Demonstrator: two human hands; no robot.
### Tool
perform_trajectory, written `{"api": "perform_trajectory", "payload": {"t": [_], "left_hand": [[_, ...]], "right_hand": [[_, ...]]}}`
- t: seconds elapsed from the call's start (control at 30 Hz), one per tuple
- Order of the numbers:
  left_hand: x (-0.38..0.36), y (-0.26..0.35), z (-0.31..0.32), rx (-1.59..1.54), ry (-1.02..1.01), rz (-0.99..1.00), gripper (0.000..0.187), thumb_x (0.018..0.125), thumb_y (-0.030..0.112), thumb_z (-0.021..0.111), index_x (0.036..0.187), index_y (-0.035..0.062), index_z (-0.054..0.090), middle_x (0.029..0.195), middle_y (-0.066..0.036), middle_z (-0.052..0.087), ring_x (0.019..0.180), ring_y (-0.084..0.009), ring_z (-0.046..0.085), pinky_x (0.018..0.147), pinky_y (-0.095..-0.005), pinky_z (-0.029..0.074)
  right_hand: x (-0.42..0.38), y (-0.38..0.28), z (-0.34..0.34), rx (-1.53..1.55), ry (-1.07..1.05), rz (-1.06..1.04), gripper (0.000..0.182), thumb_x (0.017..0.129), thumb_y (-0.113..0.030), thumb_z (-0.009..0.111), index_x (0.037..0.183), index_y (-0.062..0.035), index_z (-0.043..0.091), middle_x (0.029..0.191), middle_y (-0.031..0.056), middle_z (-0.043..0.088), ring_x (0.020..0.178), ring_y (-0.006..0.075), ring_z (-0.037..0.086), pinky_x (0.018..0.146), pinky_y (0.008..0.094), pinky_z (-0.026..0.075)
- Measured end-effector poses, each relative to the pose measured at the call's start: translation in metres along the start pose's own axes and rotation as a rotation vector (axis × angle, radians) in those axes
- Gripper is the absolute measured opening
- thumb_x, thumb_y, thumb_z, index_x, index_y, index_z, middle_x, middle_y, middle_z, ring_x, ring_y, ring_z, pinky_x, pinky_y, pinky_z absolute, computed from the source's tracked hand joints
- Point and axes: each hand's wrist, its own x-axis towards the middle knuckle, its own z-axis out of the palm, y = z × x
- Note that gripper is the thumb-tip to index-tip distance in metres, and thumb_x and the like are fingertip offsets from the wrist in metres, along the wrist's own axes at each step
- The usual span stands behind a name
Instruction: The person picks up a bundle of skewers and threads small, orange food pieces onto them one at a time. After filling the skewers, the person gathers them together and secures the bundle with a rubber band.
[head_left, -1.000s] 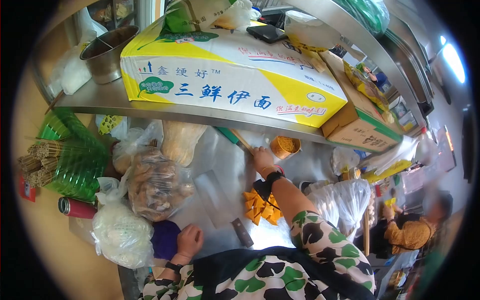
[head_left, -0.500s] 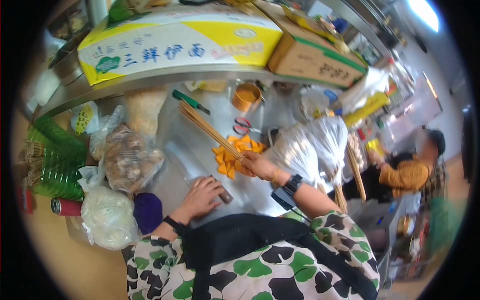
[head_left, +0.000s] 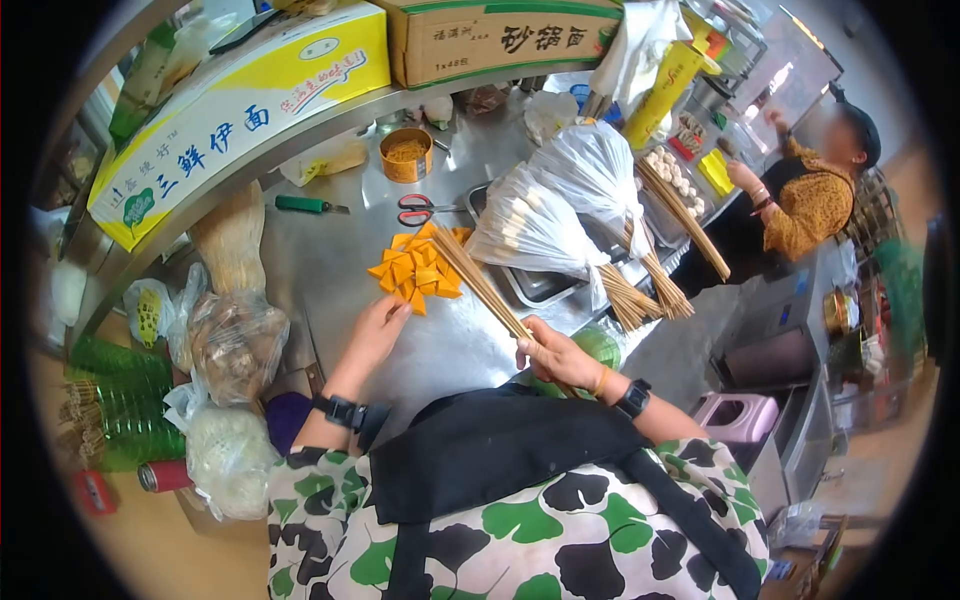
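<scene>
Many thin skewers [head_left: 480, 285] sit bunched in your right hand [head_left: 558, 357], fingers wrapped round their near ends, tips toward 11 o'clock over the orange pieces [head_left: 415, 272] your loosely open left hand [head_left: 375, 330] touches; they look light, stiff, slippery—grip the bundle firmly low.

There is one view only, from a camera worn on the person's head, looking forward and steeply down through a fisheye lens that rounds the picture and darkens its corners. It sits close above the steel bench [head_left: 330, 260], near enough that the person's own patterned chest fills the frame from five to seven o'clock. The hands [head_left: 375, 330] come up from there toward the centre. The view is rolled, so the shelf [head_left: 300, 135] over the bench slants from nine o'clock up to one o'clock. At two o'clock, farther off, the lens takes in another person [head_left: 815, 200] at the bench's far end.
</scene>
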Motion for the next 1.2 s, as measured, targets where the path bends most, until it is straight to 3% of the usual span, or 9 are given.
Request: {"api": "perform_trajectory", "payload": {"t": [0.23, 0.3, 0.4, 0.6, 0.73, 0.83, 0.93, 1.13, 1.2], "left_hand": [[0.095, 0.004, 0.045, 0.451, -0.035, 0.309, 0.054, 0.075, 0.029, 0.072, 0.117, 0.0010, 0.053, 0.125, -0.014, 0.049, 0.121, -0.0304, 0.041, 0.101, -0.0409, 0.032], [0.122, 0.006, 0.064, 0.588, -0.164, 0.315, 0.083, 0.068, 0.038, 0.076, 0.133, -0.0003, 0.040, 0.140, -0.015, 0.038, 0.135, -0.0312, 0.025, 0.111, -0.0459, 0.017], [0.153, 0.008, 0.090, 0.628, -0.271, 0.334, 0.090, 0.065, 0.041, 0.077, 0.134, 0.0004, 0.039, 0.141, -0.015, 0.037, 0.136, -0.0311, 0.024, 0.111, -0.0509, 0.014], [0.178, -0.009, 0.110, 0.631, -0.145, 0.340, 0.049, 0.064, 0.034, 0.076, 0.105, 0.0112, 0.061, 0.109, -0.006, 0.053, 0.111, -0.0248, 0.045, 0.099, -0.0452, 0.028], [0.138, -0.013, 0.085, 0.603, -0.145, 0.330, 0.038, 0.066, 0.028, 0.073, 0.097, 0.0102, 0.061, 0.102, -0.006, 0.056, 0.109, -0.0264, 0.047, 0.099, -0.0434, 0.028], [0.110, -0.014, 0.062, 0.623, -0.143, 0.323, 0.041, 0.069, 0.026, 0.073, 0.103, 0.0072, 0.060, 0.106, -0.007, 0.055, 0.112, -0.0282, 0.044, 0.101, -0.0446, 0.026], [0.082, -0.006, 0.051, 0.457, 0.096, 0.348, 0.035, 0.077, 0.027, 0.070, 0.103, 0.0055, 0.060, 0.109, -0.006, 0.055, 0.110, -0.0234, 0.049, 0.096, -0.0419, 0.036], [0.025, 0.039, 0.047, -1.207, -0.391, -0.443, 0.027, 0.091, 0.024, 0.060, 0.107, 0.0018, 0.056, 0.101, -0.006, 0.057, 0.081, -0.0121, 0.060, 0.070, -0.0248, 0.051], [0.017, 0.045, 0.050, -1.239, -0.371, -0.469, 0.020, 0.093, 0.018, 0.057, 0.106, 0.0039, 0.055, 0.093, -0.003, 0.060, 0.079, -0.0098, 0.059, 0.069, -0.0214, 0.051]], "right_hand": [[-0.024, 0.053, -0.024, 0.444, 0.154, 0.085, 0.015, 0.095, -0.021, 0.051, 0.098, -0.0070, 0.049, 0.084, 0.0009, 0.054, 0.070, 0.0072, 0.052, 0.064, 0.0203, 0.044], [-0.035, 0.053, -0.024, 0.439, 0.200, 0.098, 0.012, 0.094, -0.018, 0.051, 0.099, -0.0069, 0.050, 0.084, 0.0017, 0.054, 0.069, 0.0083, 0.052, 0.063, 0.0203, 0.044], [-0.044, 0.046, -0.014, 0.350, 0.243, 0.098, 0.014, 0.094, -0.017, 0.053, 0.103, -0.0069, 0.050, 0.082, 0.0012, 0.051, 0.067, 0.0073, 0.049, 0.059, 0.0190, 0.040], [-0.049, 0.058, -0.014, 0.323, 0.306, 0.226, 0.020, 0.094, -0.029, 0.055, 0.099, -0.0090, 0.053, 0.074, -0.0021, 0.048, 0.056, 0.0053, 0.047, 0.047, 0.0199, 0.039], [-0.028, 0.054, -0.019, -0.301, 0.242, -0.037, 0.025, 0.092, -0.026, 0.059, 0.099, -0.0021, 0.057, 0.077, 0.0045, 0.054, 0.068, 0.0120, 0.050, 0.059, 0.0255, 0.040], [-0.012, 0.056, -0.016, -0.301, 0.233, -0.038, 0.027, 0.090, -0.023, 0.060, 0.104, -0.0005, 0.057, 0.080, 0.0073, 0.055, 0.073, 0.0129, 0.050, 0.065, 0.0288, 0.042], [0.002, 0.055, -0.023, -0.160, 0.096, 0.189, 0.030, 0.090, -0.023, 0.062, 0.110, -0.0018, 0.056, 0.089, 0.0028, 0.059, 0.081, 0.0073, 0.050, 0.073, 0.0265, 0.044], [0.022, 0.032, -0.030, 0.055, -0.229, 0.107, 0.025, 0.091, -0.021, 0.060, 0.107, -0.0023, 0.054, 0.087, -0.0035, 0.055, 0.081, 0.0047, 0.049, 0.072, 0.0221, 0.044], [0.025, 0.010, -0.034, -0.003, -0.438, 0.152, 0.022, 0.092, -0.022, 0.060, 0.103, -0.0035, 0.055, 0.085, -0.0048, 0.054, 0.079, 0.0034, 0.048, 0.068, 0.0211, 0.043]]}}
